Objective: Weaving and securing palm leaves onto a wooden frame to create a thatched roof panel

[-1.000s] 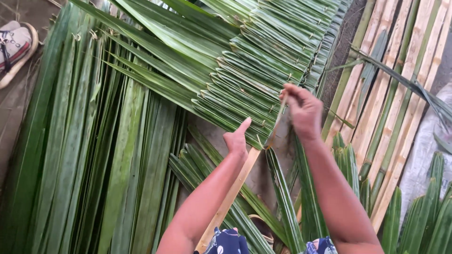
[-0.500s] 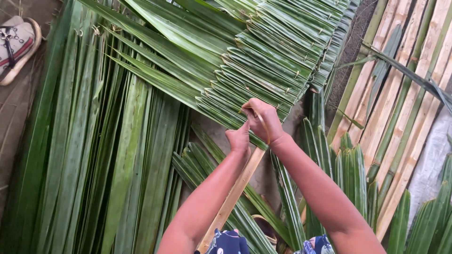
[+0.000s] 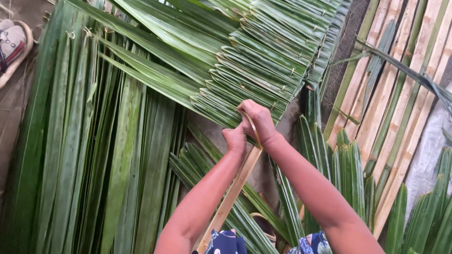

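Note:
A panel of folded green palm leaves [image 3: 263,56] hangs along a pale bamboo slat [image 3: 233,193] that runs from my lap up to the panel's near edge. My left hand [image 3: 234,138] is closed at the end of the slat, pressing the last folded leaf. My right hand [image 3: 258,120] is right beside it, fingers closed on a thin tan strip [image 3: 255,131] that curves down from the leaf edge. Both hands touch at the panel's lower corner.
Long loose palm leaves [image 3: 94,141] lie spread at the left. A bundle of cut leaves [image 3: 348,174] stands at the right beside a row of split bamboo slats [image 3: 400,94]. A shoe [image 3: 12,44] sits at the far left edge.
My right hand has come down from a raised pull at the right and now sits against my left hand at the leaf edge. My left thumb has folded in.

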